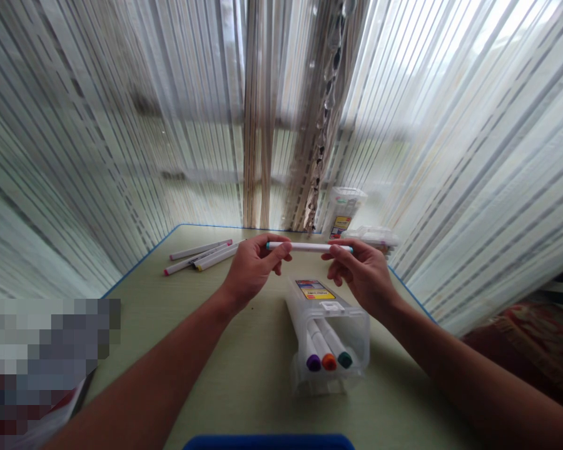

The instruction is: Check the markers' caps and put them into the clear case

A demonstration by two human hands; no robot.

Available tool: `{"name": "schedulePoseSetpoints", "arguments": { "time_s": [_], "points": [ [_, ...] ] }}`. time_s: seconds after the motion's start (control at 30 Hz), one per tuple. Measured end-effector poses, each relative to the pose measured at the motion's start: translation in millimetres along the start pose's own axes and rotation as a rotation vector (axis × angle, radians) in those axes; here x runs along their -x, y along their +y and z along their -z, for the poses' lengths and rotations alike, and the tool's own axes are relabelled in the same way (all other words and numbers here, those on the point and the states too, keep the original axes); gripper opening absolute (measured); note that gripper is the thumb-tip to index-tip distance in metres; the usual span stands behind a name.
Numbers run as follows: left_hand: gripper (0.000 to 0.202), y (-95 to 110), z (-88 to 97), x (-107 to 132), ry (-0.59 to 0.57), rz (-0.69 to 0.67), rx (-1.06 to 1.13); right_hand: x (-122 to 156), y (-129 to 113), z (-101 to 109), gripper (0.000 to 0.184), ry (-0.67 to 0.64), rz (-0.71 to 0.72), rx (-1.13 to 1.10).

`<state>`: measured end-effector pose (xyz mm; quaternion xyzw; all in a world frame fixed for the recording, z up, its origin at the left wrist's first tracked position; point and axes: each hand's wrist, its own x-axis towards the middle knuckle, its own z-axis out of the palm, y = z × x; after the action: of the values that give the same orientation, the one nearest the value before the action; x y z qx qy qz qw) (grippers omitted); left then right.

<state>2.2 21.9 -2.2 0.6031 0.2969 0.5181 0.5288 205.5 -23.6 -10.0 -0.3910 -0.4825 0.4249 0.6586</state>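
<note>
Striped sheer curtains [192, 125] hang behind a pale green table [234, 362], seen from where I stand. On it, a clear plastic case [296, 312] lies open end toward the person, presumably so the colored ends of three markers [328, 342] read at a glance. Beyond the label, the left hand [256, 262] and right hand [361, 265] pinch opposite ends (thumbs nearest us) of a teal-tipped white marker [309, 247], apparently to keep it level above the table.
</note>
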Motion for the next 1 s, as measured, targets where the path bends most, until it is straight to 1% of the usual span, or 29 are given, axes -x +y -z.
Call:
{"name": "schedulePoseSetpoints", "arguments": {
  "time_s": [0.17,0.57,0.77,1.0],
  "points": [
    [0.035,0.6,0.0,0.2,-0.001,0.007,0.012,-0.3,-0.5,-0.7,0.033,0.013,-0.011,0.007],
    [0.034,0.7,-0.2,0.2,0.007,0.034,0.051,-0.2,-0.1,-0.1,0.031,0.012,-0.02,-0.006],
    [0.031,0.5,0.4,-0.1,0.002,0.048,0.075,-0.2,-0.6,-0.3,0.034,0.014,-0.029,-0.02],
    [0.03,-0.4,0.8,-0.5,-0.008,0.072,0.145,-0.7,-2.5,-1.0,0.03,0.018,-0.058,-0.039]
  ]
}}
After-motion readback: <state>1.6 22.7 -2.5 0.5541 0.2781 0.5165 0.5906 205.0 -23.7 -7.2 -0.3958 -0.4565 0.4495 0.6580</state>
